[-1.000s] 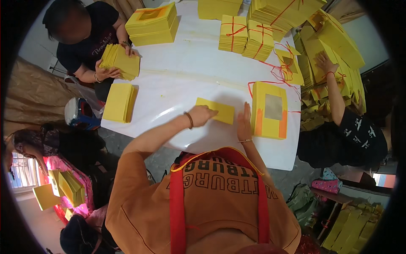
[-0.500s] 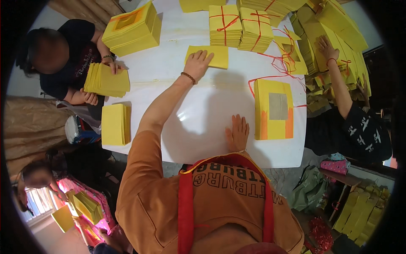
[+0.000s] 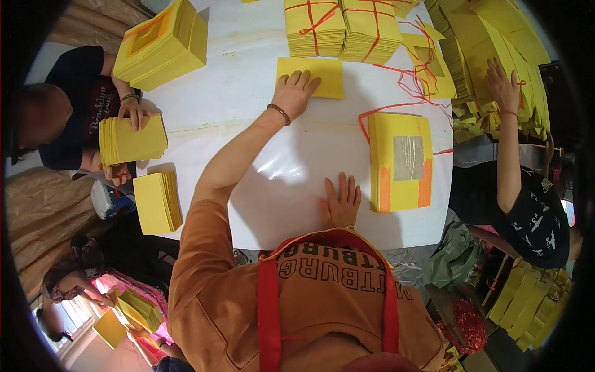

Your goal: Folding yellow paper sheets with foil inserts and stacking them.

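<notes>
Left fingers (image 3: 295, 79) on top, yellow paper (image 3: 328, 77) beneath

This looks like a small hand workshop for paper goods: a white table (image 3: 217, 102) bears yellow bundles (image 3: 317, 41) tied with red string, a heap of yellow pieces (image 3: 477, 46) rises at the right, and several people handle such stock (one group by a bright window), with brown drapes (image 3: 37, 211) along one side.

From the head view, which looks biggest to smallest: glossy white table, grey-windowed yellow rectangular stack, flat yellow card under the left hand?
Largest: white table
Next: windowed yellow stack
Smallest: yellow card, partly covered by the left hand
</notes>
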### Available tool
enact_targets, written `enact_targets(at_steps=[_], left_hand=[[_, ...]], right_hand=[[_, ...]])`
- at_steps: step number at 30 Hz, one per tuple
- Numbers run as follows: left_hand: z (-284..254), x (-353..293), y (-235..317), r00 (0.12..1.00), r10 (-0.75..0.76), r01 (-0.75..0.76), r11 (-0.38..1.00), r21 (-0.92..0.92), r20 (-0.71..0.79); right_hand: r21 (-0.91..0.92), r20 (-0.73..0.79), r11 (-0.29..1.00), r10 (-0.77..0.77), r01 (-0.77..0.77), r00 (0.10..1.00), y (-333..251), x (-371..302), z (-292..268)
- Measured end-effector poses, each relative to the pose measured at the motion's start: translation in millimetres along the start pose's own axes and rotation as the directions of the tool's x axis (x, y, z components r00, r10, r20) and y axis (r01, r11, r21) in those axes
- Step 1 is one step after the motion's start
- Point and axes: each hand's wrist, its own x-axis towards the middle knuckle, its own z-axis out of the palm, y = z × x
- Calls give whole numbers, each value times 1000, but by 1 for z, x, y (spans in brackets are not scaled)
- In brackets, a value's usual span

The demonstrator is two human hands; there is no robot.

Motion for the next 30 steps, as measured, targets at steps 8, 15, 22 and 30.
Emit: enact_targets(at_steps=[8,15,22,30], left_hand=[[-14,4,7,947,-62,60,998,16,316],[-6,10,24,883,-222,163,971,173,413],[-27,33,40,771,-329,265,944,196,545],[-40,37,51,792,-373,302,927,220,484]], right_hand=[[26,-8,1000,7,-6,1000,4,-5,-1],[193,-134,976,-78,103,988,16,-8,1],[579,-328,799,45,163,944,57,-19,-83],[808,-287,588,442,-33,850,161,-28,-131]])
